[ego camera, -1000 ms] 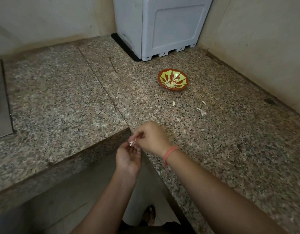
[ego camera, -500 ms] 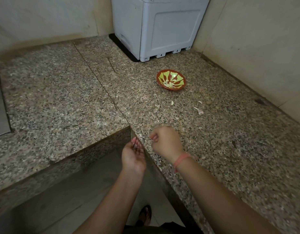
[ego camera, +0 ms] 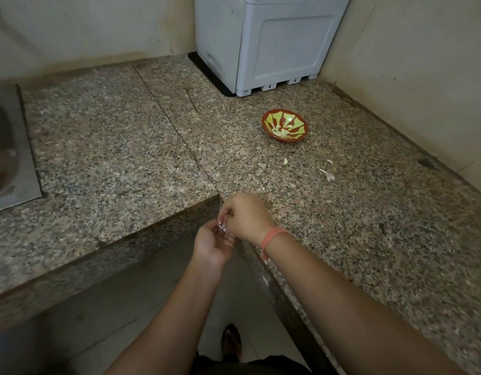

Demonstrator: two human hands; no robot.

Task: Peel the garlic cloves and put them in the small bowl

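Observation:
My two hands meet at the inner corner of the granite counter. My left hand [ego camera: 212,244] cups a small garlic clove [ego camera: 223,226] with pale papery skin, and my right hand [ego camera: 247,215], with a pink band on its wrist, pinches that clove from above. The small red bowl with a yellow-green pattern [ego camera: 284,125] stands further back on the counter, and a few pale peeled cloves lie inside it. A loose clove [ego camera: 285,161] lies on the counter in front of the bowl.
Bits of garlic skin [ego camera: 328,174] lie right of the loose clove. A grey plastic appliance [ego camera: 266,41] stands in the back corner against the walls. A steel sink [ego camera: 6,155] is at the far left. Below the counter edge, floor and a sandalled foot [ego camera: 232,343] show.
Half a second ago my hands were apart, the left palm up and the right curled over the counter. They have come back together on the clove. The camera has shifted slightly.

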